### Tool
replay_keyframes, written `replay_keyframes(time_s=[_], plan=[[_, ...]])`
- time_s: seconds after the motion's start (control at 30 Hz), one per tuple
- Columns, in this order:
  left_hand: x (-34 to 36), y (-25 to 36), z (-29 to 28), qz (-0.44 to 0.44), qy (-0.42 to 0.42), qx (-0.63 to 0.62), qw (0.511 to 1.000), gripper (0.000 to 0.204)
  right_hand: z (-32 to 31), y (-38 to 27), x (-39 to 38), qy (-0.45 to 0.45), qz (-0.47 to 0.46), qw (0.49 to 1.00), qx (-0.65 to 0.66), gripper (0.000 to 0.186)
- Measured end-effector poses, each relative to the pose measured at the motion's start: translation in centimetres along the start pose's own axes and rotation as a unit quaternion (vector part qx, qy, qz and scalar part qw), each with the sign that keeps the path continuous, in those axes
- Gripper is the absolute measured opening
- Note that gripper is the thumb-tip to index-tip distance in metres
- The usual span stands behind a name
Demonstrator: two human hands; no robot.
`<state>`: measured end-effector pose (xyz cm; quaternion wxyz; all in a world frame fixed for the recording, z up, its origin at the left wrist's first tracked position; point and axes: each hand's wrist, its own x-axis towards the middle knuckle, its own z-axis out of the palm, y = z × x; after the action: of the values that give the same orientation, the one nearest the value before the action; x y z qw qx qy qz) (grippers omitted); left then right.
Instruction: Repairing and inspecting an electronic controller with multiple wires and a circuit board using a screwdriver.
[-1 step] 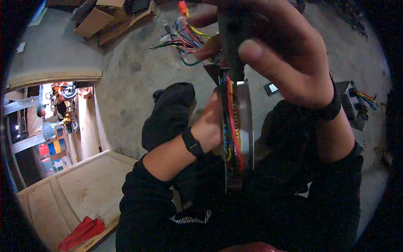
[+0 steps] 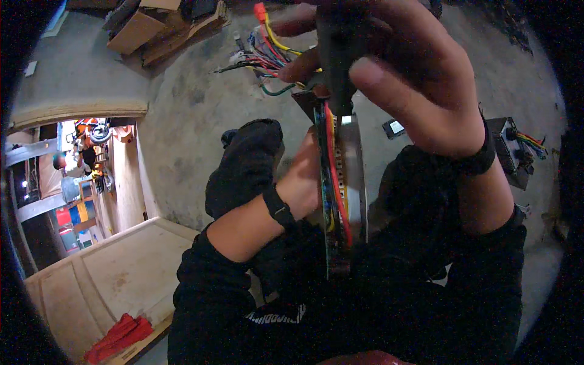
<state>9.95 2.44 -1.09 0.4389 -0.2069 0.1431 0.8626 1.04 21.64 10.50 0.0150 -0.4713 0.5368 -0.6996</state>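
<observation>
A slim opened electronics unit [image 2: 340,176] stands on edge over my lap, with red, black and yellow wires along a circuit board between its sides. My left hand [image 2: 302,185] reaches in from the left and grips it around its far side, where the fingers are hidden. Above it, my right hand [image 2: 426,91] has its thumb and fingers about a dark upright object [image 2: 340,61], too dark to name exactly. That object's lower end meets the unit's top. Beyond the right fingertips spreads a bundle of coloured wires [image 2: 267,58] with a red connector [image 2: 260,11].
A second metal box [image 2: 508,152] with coloured wires lies on the concrete floor [image 2: 188,97] at right, and a small black labelled piece [image 2: 393,128] nearer. Cardboard [image 2: 164,27] is piled at the upper left. A red cloth [image 2: 121,337] lies on the wooden panel [image 2: 115,274].
The unit's upper end and the dark object have shifted very slightly left. The red connector and its wires have moved a little to the left.
</observation>
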Motion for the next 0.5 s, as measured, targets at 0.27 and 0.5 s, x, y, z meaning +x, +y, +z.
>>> replay_keyframes(time_s=[0.27,0.5], plan=[[-1.2,-0.2,3.3,0.092,0.061,0.211,0.971,0.037,0.7,-2.2,0.5,0.046,0.141,0.989,0.001,0.059],[-0.5,0.5,1.6,0.057,0.024,0.131,0.989,0.037,-0.5,-2.5,1.2,-0.04,0.025,0.992,-0.121,0.06]])
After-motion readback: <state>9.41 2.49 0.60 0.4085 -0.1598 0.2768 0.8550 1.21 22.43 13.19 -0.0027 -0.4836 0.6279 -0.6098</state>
